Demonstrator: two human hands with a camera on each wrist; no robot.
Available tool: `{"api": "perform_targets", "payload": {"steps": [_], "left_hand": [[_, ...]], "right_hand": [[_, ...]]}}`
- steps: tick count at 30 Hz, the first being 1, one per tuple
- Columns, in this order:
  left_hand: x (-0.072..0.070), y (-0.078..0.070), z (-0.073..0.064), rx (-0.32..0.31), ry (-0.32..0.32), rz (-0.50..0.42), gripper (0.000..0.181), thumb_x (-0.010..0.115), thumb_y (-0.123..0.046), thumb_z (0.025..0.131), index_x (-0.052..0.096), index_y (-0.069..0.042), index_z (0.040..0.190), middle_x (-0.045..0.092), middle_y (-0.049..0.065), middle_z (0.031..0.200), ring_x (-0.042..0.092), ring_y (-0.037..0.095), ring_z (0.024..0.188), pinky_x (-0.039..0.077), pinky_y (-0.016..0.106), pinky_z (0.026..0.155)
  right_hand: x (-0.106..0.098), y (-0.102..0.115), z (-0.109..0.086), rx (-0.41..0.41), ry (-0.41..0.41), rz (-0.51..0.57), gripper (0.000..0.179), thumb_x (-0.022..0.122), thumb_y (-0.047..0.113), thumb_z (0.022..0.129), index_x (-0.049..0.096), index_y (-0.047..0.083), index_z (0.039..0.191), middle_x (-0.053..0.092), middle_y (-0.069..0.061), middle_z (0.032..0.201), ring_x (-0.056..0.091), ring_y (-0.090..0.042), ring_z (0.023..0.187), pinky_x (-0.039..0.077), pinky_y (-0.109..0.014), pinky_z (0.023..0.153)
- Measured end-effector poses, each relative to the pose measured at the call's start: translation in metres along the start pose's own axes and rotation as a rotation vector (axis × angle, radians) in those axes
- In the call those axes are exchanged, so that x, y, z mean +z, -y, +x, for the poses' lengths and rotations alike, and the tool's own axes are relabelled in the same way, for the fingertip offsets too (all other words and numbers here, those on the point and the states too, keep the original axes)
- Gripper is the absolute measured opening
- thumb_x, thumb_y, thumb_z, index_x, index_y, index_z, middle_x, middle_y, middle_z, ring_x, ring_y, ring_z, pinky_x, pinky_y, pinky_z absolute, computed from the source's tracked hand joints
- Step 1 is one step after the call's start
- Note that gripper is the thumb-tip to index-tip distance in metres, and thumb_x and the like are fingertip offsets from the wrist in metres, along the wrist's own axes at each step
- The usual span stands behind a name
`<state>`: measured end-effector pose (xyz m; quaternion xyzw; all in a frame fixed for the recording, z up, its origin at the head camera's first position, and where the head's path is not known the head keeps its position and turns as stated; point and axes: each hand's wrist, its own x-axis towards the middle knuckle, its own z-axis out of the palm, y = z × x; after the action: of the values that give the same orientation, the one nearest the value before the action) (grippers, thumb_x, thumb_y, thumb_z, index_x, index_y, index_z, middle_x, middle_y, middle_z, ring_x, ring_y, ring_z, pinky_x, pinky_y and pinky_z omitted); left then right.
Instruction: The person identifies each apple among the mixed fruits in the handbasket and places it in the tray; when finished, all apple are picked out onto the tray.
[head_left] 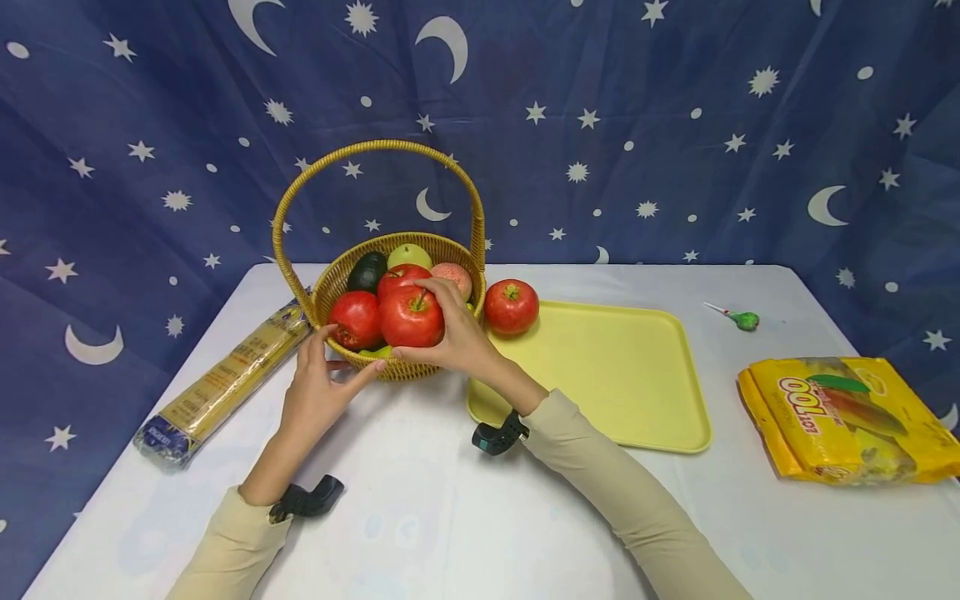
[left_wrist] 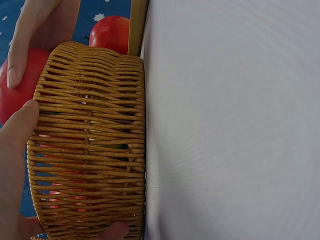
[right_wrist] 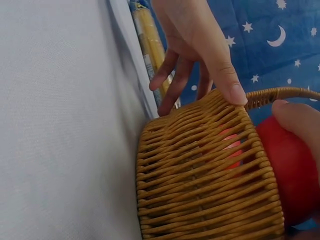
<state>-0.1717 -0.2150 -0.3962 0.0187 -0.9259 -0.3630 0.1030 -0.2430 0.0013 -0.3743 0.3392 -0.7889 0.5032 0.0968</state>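
Note:
My right hand (head_left: 459, 335) holds a red apple (head_left: 412, 317) over the front of a wicker basket (head_left: 405, 367), thumb below and fingers on its upper right. My left hand (head_left: 318, 392) touches the basket's front-left side, its thumb on the rim and its fingers spread; in the right wrist view, the left fingers (right_wrist: 175, 90) lie along the outer side. Inside the basket are more red apples (head_left: 356, 320), a dark green avocado (head_left: 367, 272), a pale green fruit (head_left: 409, 256) and a pinkish fruit (head_left: 453, 278). Other contents are partly hidden.
Another red apple (head_left: 512, 307) sits right of the basket, by the corner of a yellow tray (head_left: 630, 375). Packaged pasta (head_left: 225, 379) lies at left. Farther right are a green lollipop (head_left: 744, 320) and a yellow bag (head_left: 847, 421). The basket's tall handle (head_left: 378, 146) arches above.

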Motion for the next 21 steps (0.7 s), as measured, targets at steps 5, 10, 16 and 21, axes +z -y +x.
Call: {"api": "perform_targets", "payload": {"steps": [5, 10, 16, 21], "left_hand": [[-0.0003, -0.0003, 0.0005, -0.004, 0.004, -0.002, 0.097, 0.073, -0.052, 0.083, 0.023, -0.003, 0.149, 0.028, 0.026, 0.147, 0.062, 0.039, 0.108, 0.046, 0.064, 0.083], [-0.0005, -0.0002, 0.0005, 0.0, -0.002, 0.002, 0.095, 0.073, -0.051, 0.083, 0.024, -0.003, 0.149, 0.029, 0.026, 0.146, 0.062, 0.039, 0.108, 0.045, 0.065, 0.083], [-0.0003, 0.0006, 0.0004, 0.002, -0.007, 0.001, 0.093, 0.074, -0.049, 0.083, 0.025, -0.004, 0.148, 0.028, 0.026, 0.146, 0.062, 0.04, 0.107, 0.045, 0.065, 0.082], [0.0, 0.0003, 0.0003, -0.005, -0.001, 0.002, 0.095, 0.073, -0.051, 0.083, 0.024, -0.004, 0.149, 0.028, 0.025, 0.147, 0.062, 0.039, 0.108, 0.045, 0.066, 0.083]], "right_hand": [[-0.0027, 0.0014, -0.0013, 0.032, 0.013, 0.059, 0.084, 0.09, 0.02, 0.069, 0.043, 0.013, 0.138, 0.043, -0.009, 0.139, 0.044, -0.025, 0.128, 0.046, -0.041, 0.1], [-0.0037, -0.0003, -0.0031, -0.005, 0.011, 0.135, 0.086, 0.09, 0.015, 0.068, 0.042, 0.014, 0.139, 0.045, -0.006, 0.142, 0.045, -0.022, 0.129, 0.045, -0.038, 0.101], [-0.0037, -0.0008, -0.0049, -0.042, 0.017, 0.167, 0.087, 0.09, 0.014, 0.068, 0.042, 0.014, 0.141, 0.045, -0.002, 0.143, 0.045, -0.017, 0.129, 0.045, -0.035, 0.101], [-0.0034, 0.0002, -0.0066, -0.017, 0.004, 0.21, 0.085, 0.088, 0.01, 0.07, 0.041, 0.012, 0.141, 0.045, -0.004, 0.143, 0.046, -0.02, 0.128, 0.046, -0.035, 0.101]]}}
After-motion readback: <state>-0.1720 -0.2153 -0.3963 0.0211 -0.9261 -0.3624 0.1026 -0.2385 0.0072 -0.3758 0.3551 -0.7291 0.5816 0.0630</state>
